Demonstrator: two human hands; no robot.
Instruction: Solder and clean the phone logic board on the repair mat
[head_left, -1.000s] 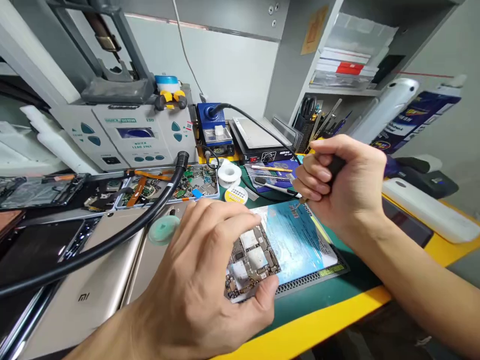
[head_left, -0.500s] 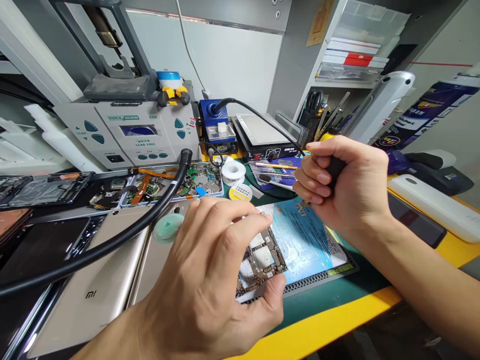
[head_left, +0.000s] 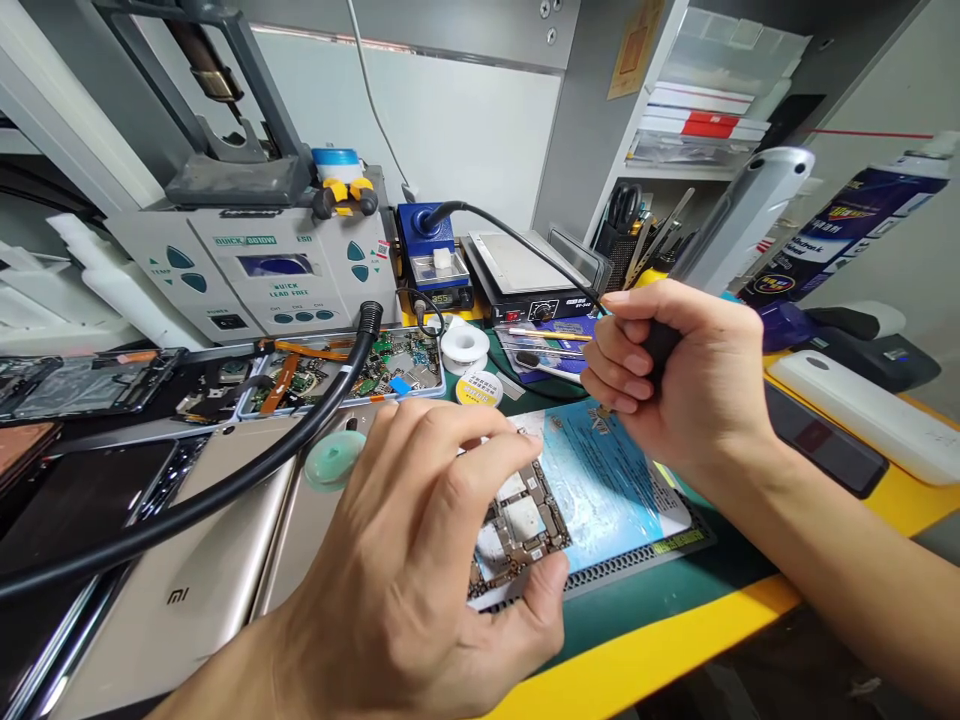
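My left hand (head_left: pixel 420 560) spans a phone logic board (head_left: pixel 529 520), thumb at its near edge and index finger at its far edge; the rest of the board hides behind the fingers. Under it lies a light-blue printed sheet or pad (head_left: pixel 607 480) on a grey perforated plate. My right hand (head_left: pixel 690 370) is a fist around the black grip of a handheld tool (head_left: pixel 750 205). The tool appears to have a long silver body slanting up to the right; its exact kind does not show. That fist hangs above the pad's far right part, apart from the board.
A hot-air station (head_left: pixel 277 265) stands at the back left, its black hose (head_left: pixel 247 490) crossing the foreground. Phone shells (head_left: pixel 187 560) lie left. Behind are a solder spool (head_left: pixel 464 350), a soldering stand (head_left: pixel 427 245) and a hot plate (head_left: pixel 525 270). A spray can (head_left: pixel 847 230) stands right.
The whole view has shifted slightly. Both hands keep their grips, and the board stays in the same place under my left hand.
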